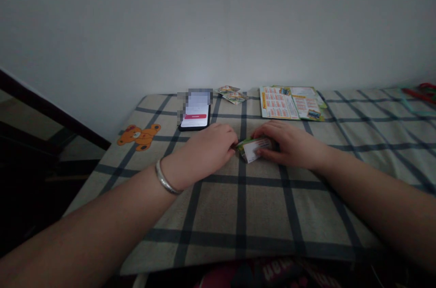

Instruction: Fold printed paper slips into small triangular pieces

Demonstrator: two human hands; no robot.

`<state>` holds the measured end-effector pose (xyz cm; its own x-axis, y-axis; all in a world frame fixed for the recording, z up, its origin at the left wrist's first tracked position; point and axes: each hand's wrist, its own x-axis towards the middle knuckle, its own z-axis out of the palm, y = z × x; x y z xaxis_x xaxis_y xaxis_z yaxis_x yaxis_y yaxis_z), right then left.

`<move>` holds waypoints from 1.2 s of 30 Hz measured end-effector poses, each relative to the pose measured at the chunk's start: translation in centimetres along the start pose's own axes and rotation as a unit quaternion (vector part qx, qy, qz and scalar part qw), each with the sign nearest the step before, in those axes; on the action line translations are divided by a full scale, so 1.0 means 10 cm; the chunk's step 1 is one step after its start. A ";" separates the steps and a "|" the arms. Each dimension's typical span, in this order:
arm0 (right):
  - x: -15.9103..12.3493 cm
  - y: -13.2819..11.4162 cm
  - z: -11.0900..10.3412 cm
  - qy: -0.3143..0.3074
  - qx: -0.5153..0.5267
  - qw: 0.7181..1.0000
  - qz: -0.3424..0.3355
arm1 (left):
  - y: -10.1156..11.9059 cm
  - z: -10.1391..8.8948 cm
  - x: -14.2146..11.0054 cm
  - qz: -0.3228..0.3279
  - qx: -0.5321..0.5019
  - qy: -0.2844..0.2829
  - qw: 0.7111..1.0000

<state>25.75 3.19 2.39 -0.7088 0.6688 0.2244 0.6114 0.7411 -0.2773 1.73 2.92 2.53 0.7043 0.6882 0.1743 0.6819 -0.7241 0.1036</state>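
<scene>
My right hand (pixel 284 142) is closed around a small green-and-white paper packet (pixel 252 150), thumb on the near side and fingers over the top. A white printed panel of the packet faces me. At its left end my left hand (pixel 216 145) has its fingers curled in, fingertips pinching the green edge; the exact grip is partly hidden. A silver bangle (pixel 165 180) circles the left wrist. Both hands rest low over the checked tablecloth (pixel 218 215).
Beyond my left hand lies a phone (pixel 195 113) with its screen lit. Small printed packets (pixel 235 97) and an unfolded leaflet (pixel 289 102) lie by the wall (pixel 221 24). A bear sticker (pixel 139 137) is at left, red and teal items (pixel 420 93) at far right.
</scene>
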 end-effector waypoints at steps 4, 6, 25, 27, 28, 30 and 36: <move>-0.01 -0.02 -0.02 -0.002 -0.004 1.000 0.024 | -0.05 0.00 0.09 -0.002 -0.016 -0.002 1.000; -0.02 0.01 -0.03 -0.006 0.003 1.000 0.021 | -0.07 0.05 0.09 -0.002 -0.041 0.027 0.999; -0.01 -0.27 -0.09 -0.045 -0.108 0.991 0.059 | -0.04 0.11 -0.03 -0.037 -0.046 0.082 0.995; -0.01 -0.24 -0.04 -0.016 -0.099 0.995 0.029 | -0.04 0.11 -0.03 -0.026 -0.041 0.075 0.996; -0.01 -0.22 -0.02 -0.003 -0.097 0.995 0.015 | -0.05 0.11 -0.03 -0.014 -0.040 0.072 0.997; -0.03 -0.16 0.02 0.010 -0.093 0.995 -0.019 | -0.05 0.10 -0.03 0.005 -0.035 0.068 0.997; -0.07 -0.04 0.08 0.068 -0.057 0.993 -0.077 | -0.01 0.10 -0.05 -0.005 -0.015 0.067 0.998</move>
<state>25.72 2.42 1.60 -0.7474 0.5434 0.3822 0.5408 0.8318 -0.1251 1.50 2.71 1.44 0.6629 0.6851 0.3020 0.6819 -0.7190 0.1343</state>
